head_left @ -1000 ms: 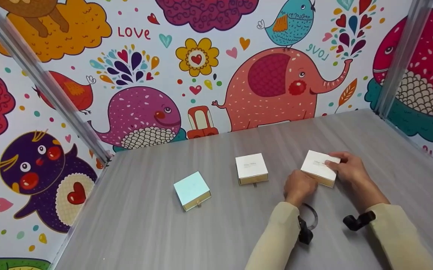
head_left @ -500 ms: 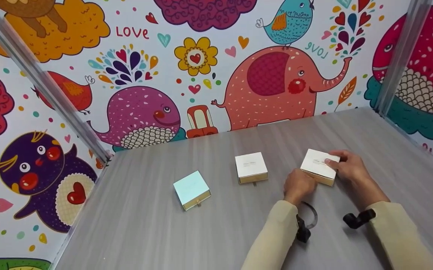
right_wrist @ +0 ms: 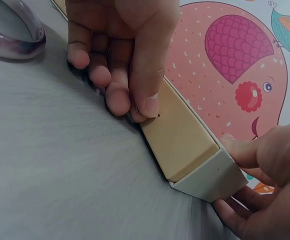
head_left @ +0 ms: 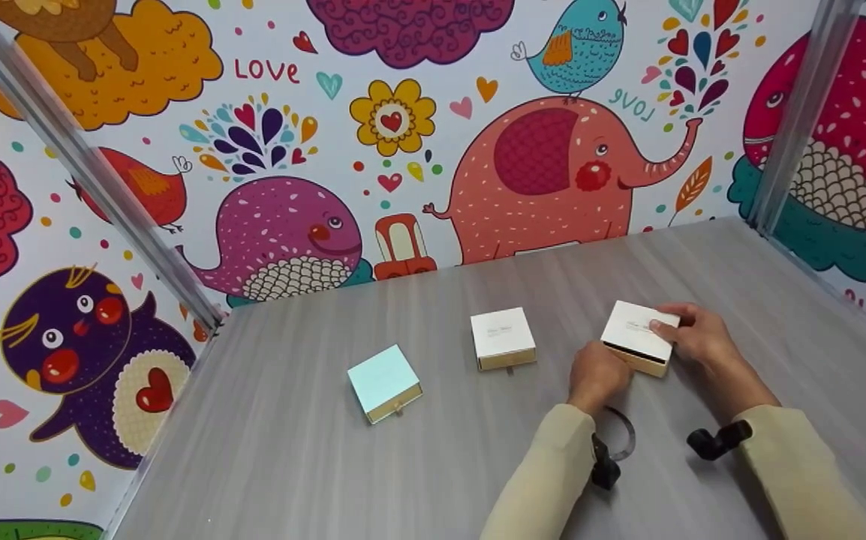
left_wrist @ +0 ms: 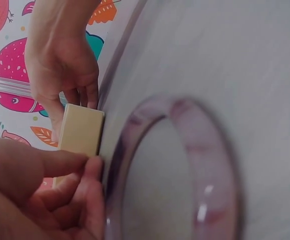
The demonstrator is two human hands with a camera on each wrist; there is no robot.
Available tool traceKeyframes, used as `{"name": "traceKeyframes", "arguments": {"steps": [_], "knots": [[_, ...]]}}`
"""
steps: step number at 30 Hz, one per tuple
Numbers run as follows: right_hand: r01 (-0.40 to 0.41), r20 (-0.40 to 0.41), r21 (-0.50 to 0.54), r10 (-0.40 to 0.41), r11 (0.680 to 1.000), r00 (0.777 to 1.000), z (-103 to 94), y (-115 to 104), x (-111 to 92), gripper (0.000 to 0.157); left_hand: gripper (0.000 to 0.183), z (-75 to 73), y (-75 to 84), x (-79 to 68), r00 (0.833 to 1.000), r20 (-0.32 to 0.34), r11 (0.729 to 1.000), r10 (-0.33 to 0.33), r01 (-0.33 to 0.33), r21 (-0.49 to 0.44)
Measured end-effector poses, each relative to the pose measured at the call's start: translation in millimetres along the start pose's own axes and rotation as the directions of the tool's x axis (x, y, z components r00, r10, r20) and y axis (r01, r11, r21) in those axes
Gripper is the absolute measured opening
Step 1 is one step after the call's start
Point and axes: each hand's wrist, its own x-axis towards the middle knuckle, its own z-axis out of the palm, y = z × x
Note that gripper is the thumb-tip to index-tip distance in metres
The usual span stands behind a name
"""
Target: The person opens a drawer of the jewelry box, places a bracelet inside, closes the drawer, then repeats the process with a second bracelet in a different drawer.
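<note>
In the head view, a white drawer box (head_left: 637,328) stands at the right of the table. My right hand (head_left: 703,339) grips its sleeve from the right, thumb on the top. My left hand (head_left: 599,375) is at the front, where thumb and index finger pinch the drawer's small pull tab; the fingers hide most of it. The cream drawer front (right_wrist: 182,137) sticks out a little from the sleeve, and a dark gap shows at its top edge. What the drawer holds is hidden.
Another white drawer box (head_left: 503,337) and a pale blue one (head_left: 384,381) stand to the left on the grey table (head_left: 290,465). A marbled bangle (left_wrist: 212,165) lies beside my left wrist. A patterned wall (head_left: 403,45) closes off the back.
The drawer has slid slightly out toward me, so a dark gap now shows under the sleeve's top. My left hand has shifted slightly nearer; my right hand keeps its hold.
</note>
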Motion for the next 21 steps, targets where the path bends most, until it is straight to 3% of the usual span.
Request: {"name": "traceKeyframes", "arguments": {"steps": [9, 16, 21], "knots": [[-0.045, 0.004, -0.018, 0.045, 0.999, 0.999, -0.1, 1.3, 1.5, 0.058, 0.012, -3.0, 0.3, -2.9, 1.000, 0.018, 1.000, -0.019, 0.020, -0.016], [0.002, -0.009, -0.035, -0.003, 0.999, 1.000, -0.6, 3.9, 0.5, 0.056, 0.010, -3.2, -0.6, -3.6, 1.000, 0.022, 1.000, -0.022, 0.022, -0.006], [-0.014, 0.005, -0.028, 0.014, 1.000, 1.000, -1.7, 3.7, 0.1, 0.058, 0.012, -5.3, -1.1, -3.7, 1.000, 0.024, 1.000, -0.011, 0.010, 0.005]]}}
